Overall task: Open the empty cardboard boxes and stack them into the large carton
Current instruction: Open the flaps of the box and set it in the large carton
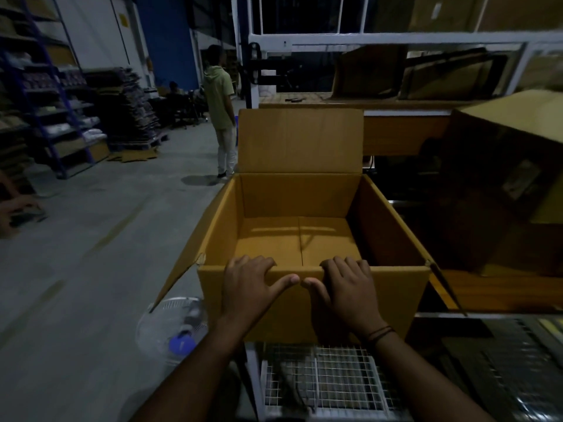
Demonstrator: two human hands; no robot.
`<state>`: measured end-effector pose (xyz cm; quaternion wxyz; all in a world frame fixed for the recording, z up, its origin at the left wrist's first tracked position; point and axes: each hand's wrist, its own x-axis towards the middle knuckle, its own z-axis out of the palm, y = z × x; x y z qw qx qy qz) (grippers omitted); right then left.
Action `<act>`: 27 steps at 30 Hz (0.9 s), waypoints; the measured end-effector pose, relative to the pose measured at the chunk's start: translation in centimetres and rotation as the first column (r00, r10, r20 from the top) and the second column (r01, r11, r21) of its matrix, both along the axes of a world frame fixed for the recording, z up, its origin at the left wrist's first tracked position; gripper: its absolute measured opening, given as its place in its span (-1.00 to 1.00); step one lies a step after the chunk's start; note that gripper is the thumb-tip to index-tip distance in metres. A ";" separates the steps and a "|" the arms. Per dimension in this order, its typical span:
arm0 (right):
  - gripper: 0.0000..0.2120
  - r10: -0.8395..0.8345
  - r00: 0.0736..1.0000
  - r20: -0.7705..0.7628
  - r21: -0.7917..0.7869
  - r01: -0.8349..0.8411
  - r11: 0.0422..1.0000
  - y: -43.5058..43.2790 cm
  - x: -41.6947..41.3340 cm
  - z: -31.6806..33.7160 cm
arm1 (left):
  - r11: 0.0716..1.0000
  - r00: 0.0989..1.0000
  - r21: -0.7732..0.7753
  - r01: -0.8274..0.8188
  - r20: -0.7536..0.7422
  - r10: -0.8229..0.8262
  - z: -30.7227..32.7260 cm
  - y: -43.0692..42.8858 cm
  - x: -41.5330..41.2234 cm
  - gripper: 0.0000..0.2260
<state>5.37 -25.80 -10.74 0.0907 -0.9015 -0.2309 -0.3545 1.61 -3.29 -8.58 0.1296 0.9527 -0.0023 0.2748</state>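
Note:
An open, empty brown cardboard box (396, 287) stands on a white wire-mesh cart in front of me. Its far flap stands upright, its side flaps hang outward and its near flap is folded down toward me. My left hand (253, 284) and my right hand (347, 287) grip the near top edge side by side, fingers curled over the rim into the box, thumbs nearly touching on the outside. Another large brown carton (505, 178) lies tilted at the right.
A white wire-mesh cart (323, 379) is under the box. A white fan (170, 330) stands on the floor at the lower left. A person in a green top (219, 102) stands ahead on the concrete floor. Shelving racks line the left and a white-framed bench with cardboard is behind.

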 end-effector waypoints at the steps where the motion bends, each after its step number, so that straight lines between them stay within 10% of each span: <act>1: -0.51 -0.006 1.000 0.001 -0.011 0.006 1.000 0.0 0.1 0.1 | 1.000 1.000 0.003 -0.003 0.007 0.003 -0.1 0.0 0.1 -0.42; 27: -0.55 -0.106 0.994 -0.011 -0.077 0.105 0.992 -6.0 0.3 0.4 | 0.999 0.998 -0.009 0.051 -0.047 -0.051 -0.4 0.8 -1.1 -0.48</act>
